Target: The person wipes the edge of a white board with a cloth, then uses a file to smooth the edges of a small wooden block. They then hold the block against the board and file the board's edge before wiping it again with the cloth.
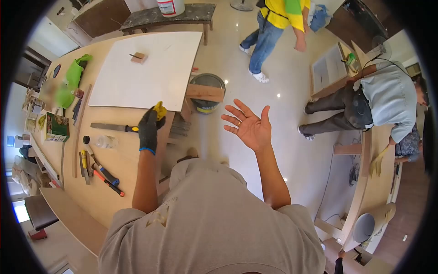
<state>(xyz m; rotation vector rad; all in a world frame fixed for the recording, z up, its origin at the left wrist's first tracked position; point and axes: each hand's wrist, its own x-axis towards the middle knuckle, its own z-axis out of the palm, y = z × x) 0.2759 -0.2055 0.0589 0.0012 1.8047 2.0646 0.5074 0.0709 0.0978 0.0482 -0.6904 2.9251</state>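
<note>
Left hand (148,129), in 1 black glove, is curling its fingers round a yellow piece (159,110) at the near corner of the white panel (146,68); cannot tell what the piece is. Right hand (250,129) is hanging bare past the right edge of the tabletop (109,117), palm up, fingers spread, holding nothing. Panel is lying flat toward the tabletop's far edge, 1 small wood block (138,57) sitting on it. Its face is showing no cut or mark, so work is looking early. Handsaw (112,127) is lying unheld, its handle just beside the glove. Hand tools (102,173) are lying near the left edge. Label on the white bucket (170,6) is showing too small to read; nothing else is legible.
</note>
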